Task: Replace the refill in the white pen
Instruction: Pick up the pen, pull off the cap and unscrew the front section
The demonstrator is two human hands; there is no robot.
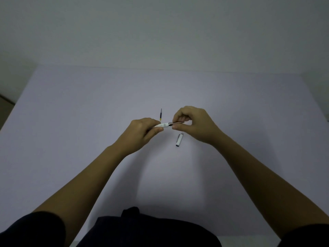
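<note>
Item, held: the slim white pen barrel with a faint printed pattern (162,126), lifted above the middle of the pale lilac table (71,122); our left hand (140,134) is closed around its rear half, and our right hand (194,124) pinches the metallic tip section (178,123) at its front end between thumb and fingertips. Item, loose: a thin refill with a dark shaft and a yellow band (161,115), lying just beyond the left hand; whether it is the new or the spent one we cannot tell. Item, loose: a short white cap with a silver end (179,139), lying just below the right hand. Risks, as we judge them: the small tip section could slip from the pinch and roll; a lowering wrist could knock the round cap or refill into rolling. Room: the table lies bare on all sides, its edges well apart from the hands, so a rolling part should stay on it.
</note>
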